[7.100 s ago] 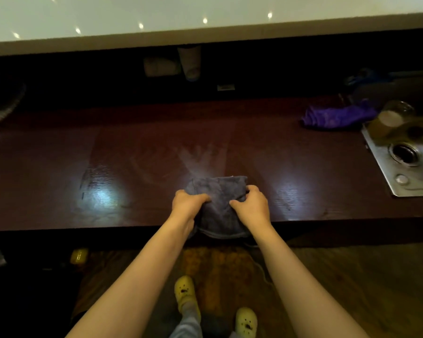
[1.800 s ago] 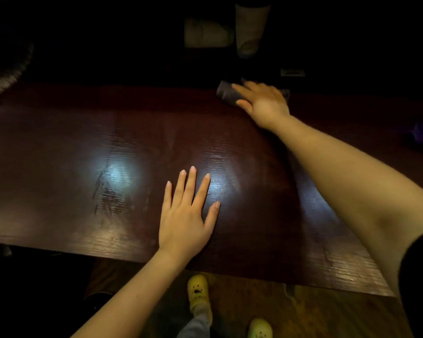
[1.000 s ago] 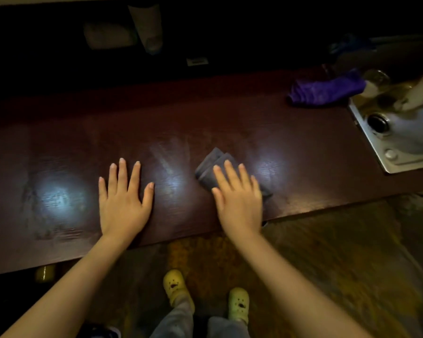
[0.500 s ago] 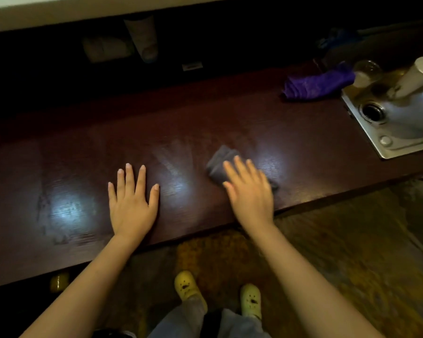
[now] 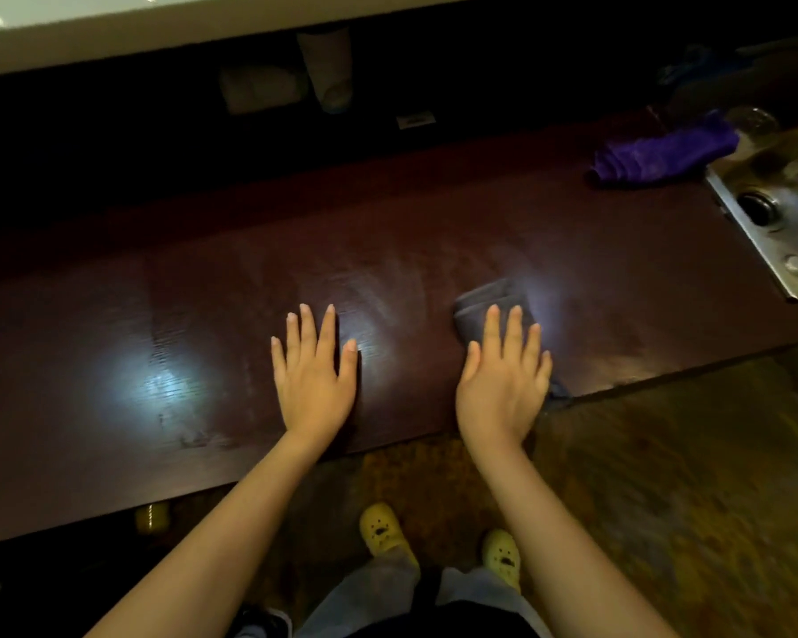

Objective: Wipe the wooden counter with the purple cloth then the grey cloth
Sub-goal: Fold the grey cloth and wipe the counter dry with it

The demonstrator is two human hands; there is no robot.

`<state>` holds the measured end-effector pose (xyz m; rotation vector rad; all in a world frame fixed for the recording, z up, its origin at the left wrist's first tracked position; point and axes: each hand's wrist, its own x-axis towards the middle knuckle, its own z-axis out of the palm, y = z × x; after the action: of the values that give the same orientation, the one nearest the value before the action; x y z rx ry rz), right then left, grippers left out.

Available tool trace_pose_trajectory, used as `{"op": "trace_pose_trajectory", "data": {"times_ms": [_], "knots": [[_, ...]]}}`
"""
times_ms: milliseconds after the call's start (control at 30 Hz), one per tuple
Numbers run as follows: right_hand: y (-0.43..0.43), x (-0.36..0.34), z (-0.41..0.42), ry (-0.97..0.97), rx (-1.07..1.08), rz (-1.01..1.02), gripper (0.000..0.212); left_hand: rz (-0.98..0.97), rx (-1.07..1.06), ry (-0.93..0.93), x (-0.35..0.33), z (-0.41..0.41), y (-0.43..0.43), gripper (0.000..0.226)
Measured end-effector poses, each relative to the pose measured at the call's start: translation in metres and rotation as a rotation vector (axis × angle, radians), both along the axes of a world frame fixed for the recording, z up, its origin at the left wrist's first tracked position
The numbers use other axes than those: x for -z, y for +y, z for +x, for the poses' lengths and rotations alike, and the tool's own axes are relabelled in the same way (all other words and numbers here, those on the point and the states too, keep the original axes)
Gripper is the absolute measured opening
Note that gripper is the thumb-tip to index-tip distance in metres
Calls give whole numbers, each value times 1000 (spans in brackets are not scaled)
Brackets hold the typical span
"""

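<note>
Now the right hand (image 5: pixel 503 375) lay flat, fingers spread, pressing the grey cloth (image 5: pixel 484 301) onto the tabletop (image 5: pixel 203 315) near its near edge; cloth showed beyond the fingertips. The left hand (image 5: pixel 314 375) rested open and empty just left. The purple cloth (image 5: pixel 659 154) lay far right, beside the sink (image 5: pixel 765 250).

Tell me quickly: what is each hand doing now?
Left hand: open, flat on the wooden counter, holding nothing.
Right hand: open, pressing flat on the grey cloth.
</note>
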<state>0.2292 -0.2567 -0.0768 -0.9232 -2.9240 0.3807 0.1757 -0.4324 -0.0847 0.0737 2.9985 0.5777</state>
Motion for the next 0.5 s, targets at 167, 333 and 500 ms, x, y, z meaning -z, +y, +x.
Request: {"op": "trace_pose_trajectory", "data": {"times_ms": [167,333,500], "knots": [[-78,-1,6,-47,-229,-11,55,403,-18,-38,-19,0,-22,53],[-120,1,10,-61,-434,16,55,435,-209,39,-21,15,-85,49],[-166,-3,11,-77,-634,42,55,33,-378,36,-8,39,-164,49]]}}
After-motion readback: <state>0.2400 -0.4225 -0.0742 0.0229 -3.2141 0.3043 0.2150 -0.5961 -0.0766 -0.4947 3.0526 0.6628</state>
